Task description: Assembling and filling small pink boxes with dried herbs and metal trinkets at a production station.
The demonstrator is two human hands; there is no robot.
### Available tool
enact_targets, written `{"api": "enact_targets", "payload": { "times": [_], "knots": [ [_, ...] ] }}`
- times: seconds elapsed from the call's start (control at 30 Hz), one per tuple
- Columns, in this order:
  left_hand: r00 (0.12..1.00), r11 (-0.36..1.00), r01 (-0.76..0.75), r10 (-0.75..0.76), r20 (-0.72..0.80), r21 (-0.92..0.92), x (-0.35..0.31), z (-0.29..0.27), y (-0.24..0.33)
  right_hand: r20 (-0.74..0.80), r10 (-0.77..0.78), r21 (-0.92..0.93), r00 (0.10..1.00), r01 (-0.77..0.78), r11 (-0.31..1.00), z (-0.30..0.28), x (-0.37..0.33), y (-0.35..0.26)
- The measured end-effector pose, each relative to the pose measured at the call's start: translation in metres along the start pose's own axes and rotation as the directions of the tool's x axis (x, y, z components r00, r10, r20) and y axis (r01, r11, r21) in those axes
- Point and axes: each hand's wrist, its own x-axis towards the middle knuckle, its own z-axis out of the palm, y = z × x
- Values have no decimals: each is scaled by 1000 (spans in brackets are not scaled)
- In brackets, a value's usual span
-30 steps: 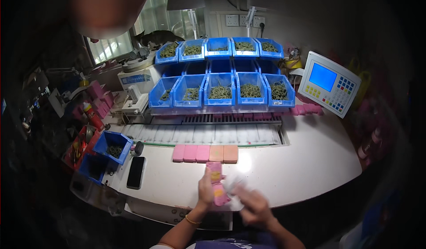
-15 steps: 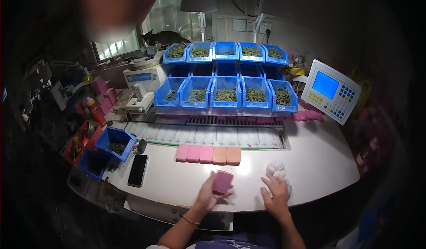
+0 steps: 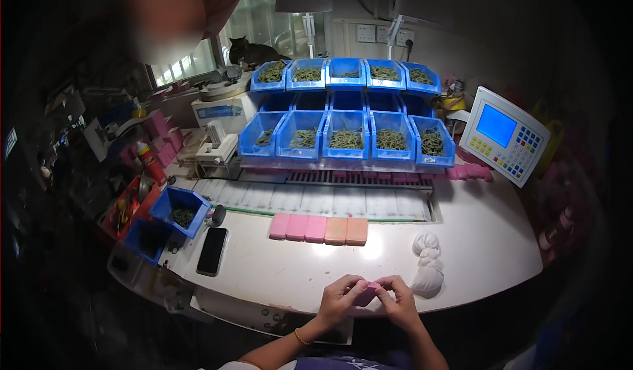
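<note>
Close to the front edge of the table, my left hand (image 3: 339, 298) and my right hand (image 3: 397, 300) meet on a pink block (image 3: 362, 296). Fingers and thumbs of both hands pinch it near its top edge, and they cover much of it. Just right of my right hand lies a white knotted cloth pouch (image 3: 427, 277), which I am not touching. Beyond my hands, a row of several flat pink and orange blocks (image 3: 316, 229) lies side by side.
Two tiers of blue bins (image 3: 345, 136) hold small green pieces at the back. A tilted control panel (image 3: 504, 134) stands right. A phone (image 3: 212, 252) and a blue bin (image 3: 178, 210) are at left. A cat (image 3: 254, 52) sits by the window.
My right hand has left the white cloth pouch and come over to the pink block. My left hand has brought the block right and nearer to me. The view has shifted slightly.
</note>
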Motion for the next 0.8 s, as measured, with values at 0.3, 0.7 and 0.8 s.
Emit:
{"api": "enact_targets", "payload": {
  "times": [0.3, 0.7, 0.8],
  "knots": [
    [960, 948, -280, 273, 65, 152, 11, -8, 12, 47, 51, 325, 998, -64, 944, 7, 2, 18],
    [873, 432, -94, 469, -134, 897, 10, -64, 16, 11, 162, 293, 987, -158, 943, 14, 8, 32],
    [946, 340, -36, 315, -78, 940, -1, -69, 5, 39, 146, 249, 989, -151, 957, 16, 8, 28]
  ]
}}
